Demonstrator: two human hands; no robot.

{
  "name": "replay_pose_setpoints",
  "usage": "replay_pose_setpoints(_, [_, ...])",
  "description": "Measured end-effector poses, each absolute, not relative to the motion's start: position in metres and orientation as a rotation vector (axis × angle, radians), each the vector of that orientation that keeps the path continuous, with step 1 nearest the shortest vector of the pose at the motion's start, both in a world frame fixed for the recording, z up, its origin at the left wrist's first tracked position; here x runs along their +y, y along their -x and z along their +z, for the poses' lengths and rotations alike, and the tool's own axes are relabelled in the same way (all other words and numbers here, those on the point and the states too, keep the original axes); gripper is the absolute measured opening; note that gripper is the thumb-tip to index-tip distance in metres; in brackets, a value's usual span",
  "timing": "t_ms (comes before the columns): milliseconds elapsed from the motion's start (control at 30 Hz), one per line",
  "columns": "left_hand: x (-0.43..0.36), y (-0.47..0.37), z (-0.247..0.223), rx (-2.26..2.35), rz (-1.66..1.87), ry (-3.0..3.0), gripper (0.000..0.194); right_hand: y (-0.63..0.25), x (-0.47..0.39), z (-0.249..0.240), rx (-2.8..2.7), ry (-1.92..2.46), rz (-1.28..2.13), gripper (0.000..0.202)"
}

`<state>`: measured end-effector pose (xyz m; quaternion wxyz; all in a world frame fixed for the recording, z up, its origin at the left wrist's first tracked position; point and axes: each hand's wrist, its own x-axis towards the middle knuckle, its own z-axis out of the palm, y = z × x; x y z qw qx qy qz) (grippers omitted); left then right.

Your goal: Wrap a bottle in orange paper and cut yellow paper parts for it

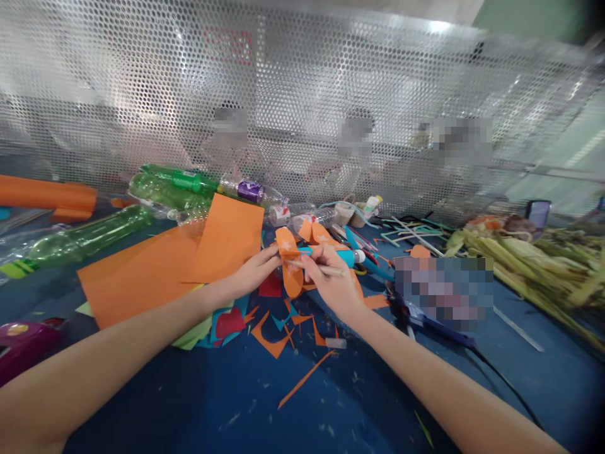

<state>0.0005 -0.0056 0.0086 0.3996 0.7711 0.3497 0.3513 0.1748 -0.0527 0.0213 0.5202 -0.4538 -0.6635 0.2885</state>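
Note:
My right hand [335, 280] is closed round a slim whitish pen [331, 270], its tip pointing left at an orange paper cutout [293, 280]. White stars show on this rounded cutout. My left hand [255, 271] reaches in from the other side, fingertips pinched at the cutout's left edge. Behind my right hand lies a blue tube-like piece [347, 257] with a white end, joined or close to more orange paper with stars; I cannot tell which. Large orange sheets [231, 236] lie beside my left forearm.
Green plastic bottles [94, 236] and clear ones lie at the back left. Orange scraps [274, 337] litter the blue tabletop [227, 403]. A blue corded tool [439, 328] and corn husks [534, 265] are on the right. A perforated metal screen [302, 82] stands behind.

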Motion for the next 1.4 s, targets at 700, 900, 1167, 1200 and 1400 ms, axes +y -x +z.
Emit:
replay_pose_setpoints(700, [-0.0064,0.0002,0.0086,0.855,0.894,-1.932,0.039,-0.1767,-0.0568,0.0145,-1.46,1.048,0.711,0.024])
replay_pose_setpoints(900, [-0.0071,0.0,0.0091,0.89,0.882,-1.942,0.04,-0.1768,-0.0561,0.014,-1.491,1.081,0.687,0.025])
replay_pose_setpoints(1167, [-0.0089,-0.0005,0.0116,0.889,0.873,-1.944,0.039,-0.1773,-0.0555,0.0154,-1.52,1.053,0.701,0.024])
replay_pose_setpoints(1200, [-0.0087,-0.0005,0.0116,0.894,0.871,-1.946,0.039,-0.1771,-0.0556,0.0156,-1.521,1.05,0.706,0.024])
replay_pose_setpoints(1400, [-0.0088,-0.0001,0.0117,0.883,0.868,-1.954,0.039,-0.1767,-0.0555,0.0155,-1.525,1.037,0.708,0.024])
